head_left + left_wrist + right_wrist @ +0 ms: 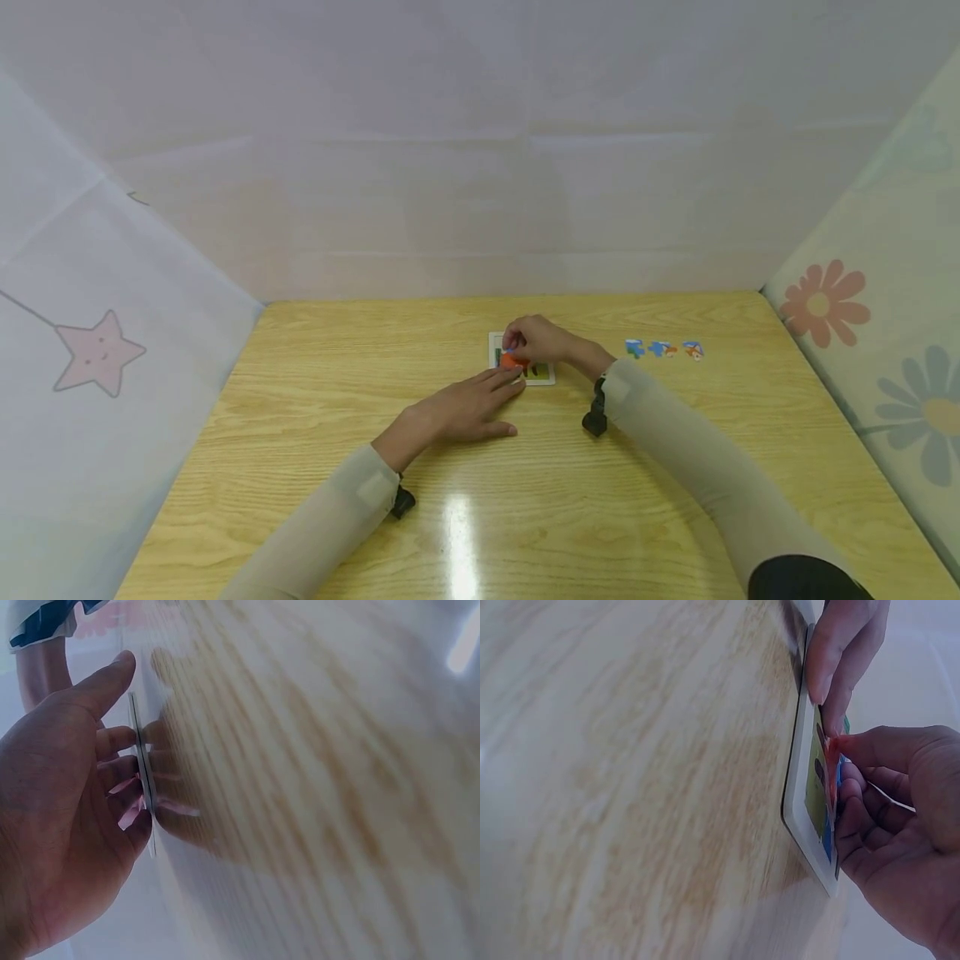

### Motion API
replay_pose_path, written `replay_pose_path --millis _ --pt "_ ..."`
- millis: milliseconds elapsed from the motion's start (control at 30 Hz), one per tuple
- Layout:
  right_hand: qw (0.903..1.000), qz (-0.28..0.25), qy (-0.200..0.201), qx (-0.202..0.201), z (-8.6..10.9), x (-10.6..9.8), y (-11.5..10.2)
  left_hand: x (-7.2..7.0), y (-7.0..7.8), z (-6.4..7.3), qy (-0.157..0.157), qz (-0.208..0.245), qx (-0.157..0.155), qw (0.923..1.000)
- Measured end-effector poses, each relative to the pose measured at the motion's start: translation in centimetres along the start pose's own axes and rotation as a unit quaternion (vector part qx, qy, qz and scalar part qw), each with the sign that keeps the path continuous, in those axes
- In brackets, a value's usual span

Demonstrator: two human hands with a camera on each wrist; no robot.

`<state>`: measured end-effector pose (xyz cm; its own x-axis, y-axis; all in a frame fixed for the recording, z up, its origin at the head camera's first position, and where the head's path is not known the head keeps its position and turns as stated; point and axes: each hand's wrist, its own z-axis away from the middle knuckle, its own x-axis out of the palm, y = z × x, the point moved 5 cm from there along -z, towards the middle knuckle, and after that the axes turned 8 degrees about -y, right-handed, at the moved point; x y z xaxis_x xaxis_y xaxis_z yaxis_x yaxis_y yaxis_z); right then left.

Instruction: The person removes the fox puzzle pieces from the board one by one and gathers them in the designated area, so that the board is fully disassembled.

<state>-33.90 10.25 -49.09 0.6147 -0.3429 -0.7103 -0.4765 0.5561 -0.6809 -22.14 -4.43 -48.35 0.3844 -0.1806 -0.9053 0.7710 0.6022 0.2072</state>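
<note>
A small puzzle board [543,373] with a white rim and a green and blue picture lies flat near the far side of the table. My left hand [472,407] rests at its near left part, fingers straight with the tips on the board and orange picture. Above the board, my right hand [540,340] pinches an orange and blue puzzle piece [834,761] between thumb and fingers, right at the board's surface. Much of the picture is hidden under both hands. In the right wrist view, the left fingertips [832,712] press beside the right thumb.
Several loose puzzle pieces [661,348] in blue, orange and white lie in a row to the right of the board. The wooden table [337,358] meets pale fabric walls [420,200] at its back and sides. Each wrist carries a black camera [595,419].
</note>
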Motion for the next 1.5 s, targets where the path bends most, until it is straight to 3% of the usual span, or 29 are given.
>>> replay_pose_path --millis 533,1067,1500 --pt "0.9958 -0.089 0.017 0.012 0.3 0.2 0.6 0.1 -0.2 0.0 0.002 0.009 0.002 1.0" --pt "0.9862 -0.163 0.027 -0.007 0.9 -0.2 0.4 0.1 -0.2 -0.1 0.004 0.013 0.0 0.9999" --pt "0.982 -0.18 0.058 -0.001 1.9 -0.9 1.4 0.3 -0.3 -0.1 0.006 0.017 -0.002 0.9998"
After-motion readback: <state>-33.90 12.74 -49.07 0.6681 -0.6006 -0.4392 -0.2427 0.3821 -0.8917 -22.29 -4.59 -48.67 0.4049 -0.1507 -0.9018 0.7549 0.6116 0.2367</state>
